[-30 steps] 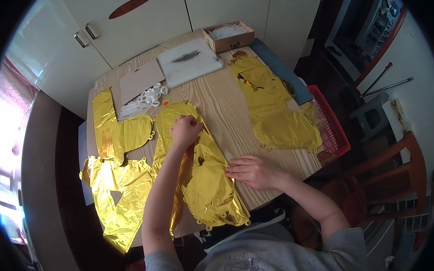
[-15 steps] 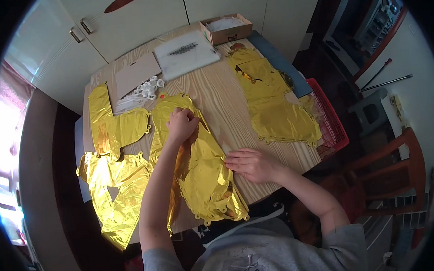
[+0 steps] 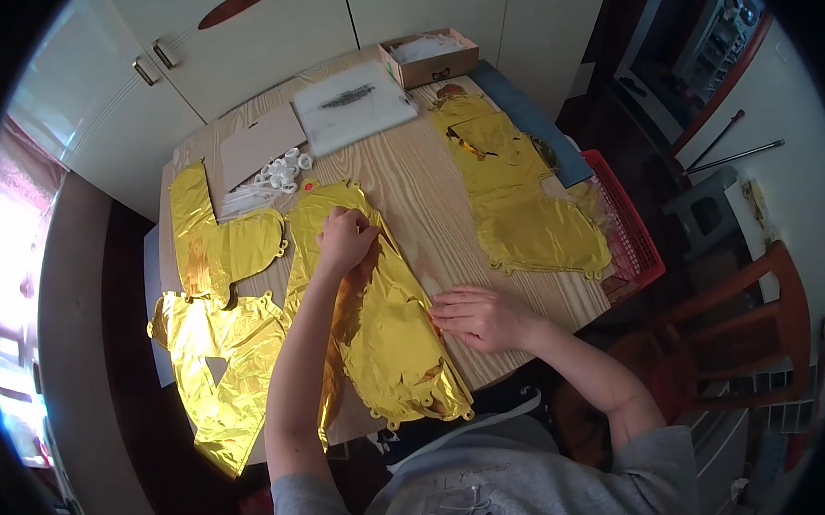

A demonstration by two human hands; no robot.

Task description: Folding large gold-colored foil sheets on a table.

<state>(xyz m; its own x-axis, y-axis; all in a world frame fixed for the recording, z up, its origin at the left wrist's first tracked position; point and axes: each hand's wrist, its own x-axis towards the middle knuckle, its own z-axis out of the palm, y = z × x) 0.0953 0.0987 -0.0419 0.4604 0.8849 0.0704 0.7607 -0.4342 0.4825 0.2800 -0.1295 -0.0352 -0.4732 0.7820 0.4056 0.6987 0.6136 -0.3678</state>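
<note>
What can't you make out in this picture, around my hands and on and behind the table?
All in the head view:
Left hand: its own back hides the fingertips, so its grip is unclear.
Middle gold foil piece: partly covered by the left forearm.
Cardboard box: front wall and white contents hide its bottom.
Pale cabinet: cut off by the top edge.

Looks like a limp, uninflated gold foil piece (image 3: pixel 388 324), long, glossy and yellow, with a darker, coppery sheen down its left side. Lies flattened along the middle of the table (image 3: pixel 418 192), tilted slightly, with the narrower end far and the broad end close to the near edge. Ends there in a rounded outline with small tabs. Runs fairly straight along the right side, creased and crumpled across the surface. Disappears partly behind the left forearm (image 3: pixel 297 375).
</note>
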